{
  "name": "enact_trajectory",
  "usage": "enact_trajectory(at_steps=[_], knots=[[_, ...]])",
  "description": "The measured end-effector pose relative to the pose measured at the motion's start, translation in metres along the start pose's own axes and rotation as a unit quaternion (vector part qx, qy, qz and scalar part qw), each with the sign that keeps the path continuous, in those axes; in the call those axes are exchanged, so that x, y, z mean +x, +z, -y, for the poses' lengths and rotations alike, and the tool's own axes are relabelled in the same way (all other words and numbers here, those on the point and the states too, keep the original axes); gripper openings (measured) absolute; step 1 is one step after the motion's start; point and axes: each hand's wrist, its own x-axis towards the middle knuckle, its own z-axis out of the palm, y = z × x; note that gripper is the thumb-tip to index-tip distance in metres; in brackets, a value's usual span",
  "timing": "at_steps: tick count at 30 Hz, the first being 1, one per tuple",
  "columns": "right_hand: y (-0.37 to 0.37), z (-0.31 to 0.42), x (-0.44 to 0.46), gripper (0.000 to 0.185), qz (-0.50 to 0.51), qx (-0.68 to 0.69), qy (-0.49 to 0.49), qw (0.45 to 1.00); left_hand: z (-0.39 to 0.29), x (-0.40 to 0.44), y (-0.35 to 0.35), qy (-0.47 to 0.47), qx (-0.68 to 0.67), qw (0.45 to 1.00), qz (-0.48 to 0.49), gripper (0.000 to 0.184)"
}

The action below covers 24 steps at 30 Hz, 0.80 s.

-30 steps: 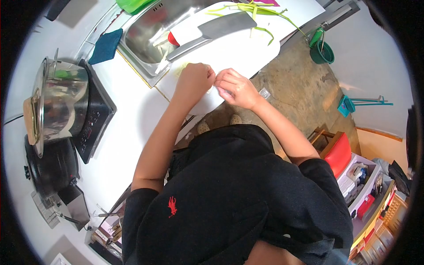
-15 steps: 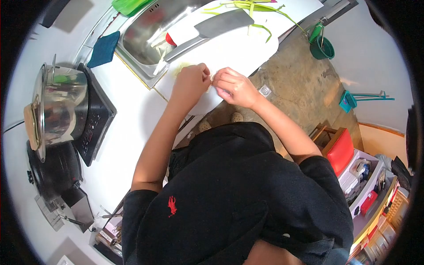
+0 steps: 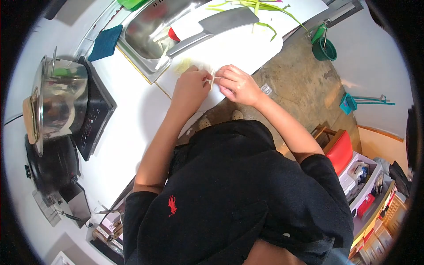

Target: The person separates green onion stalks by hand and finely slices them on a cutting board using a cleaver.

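Observation:
My left hand [image 3: 191,88] and my right hand [image 3: 240,86] meet over the near end of the white cutting board [image 3: 260,46]. Fingers on both sides pinch a thin, pale strip [image 3: 213,79], which looks like vegetable peel; its exact kind is too small to tell. Just beyond my left hand lies a pale yellowish heap [image 3: 183,65] of scraps. A cleaver [image 3: 232,21] rests across the board, its grey handle toward the sink. Long green stalks [image 3: 269,30] are spread at the board's far end.
A steel sink [image 3: 145,42] holds pale scraps and something red [image 3: 173,34] at its edge. On the left, a steel pot [image 3: 64,95] stands on a black cooktop [image 3: 95,108]. A blue cloth [image 3: 105,43] hangs near the sink. A green bucket [image 3: 324,51] sits on the floor.
My hands have drawn slightly apart, and the pale strip between them now shows more clearly. The view has shifted a little.

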Motion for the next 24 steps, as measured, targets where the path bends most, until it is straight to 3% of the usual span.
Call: enact_trajectory(at_steps=[24], knots=[[0.000,-0.001,-0.001,0.020,0.012,0.005,-0.021,1.000,-0.006,0.009,-0.001,-0.027,0.019,0.999,0.036,0.023]])
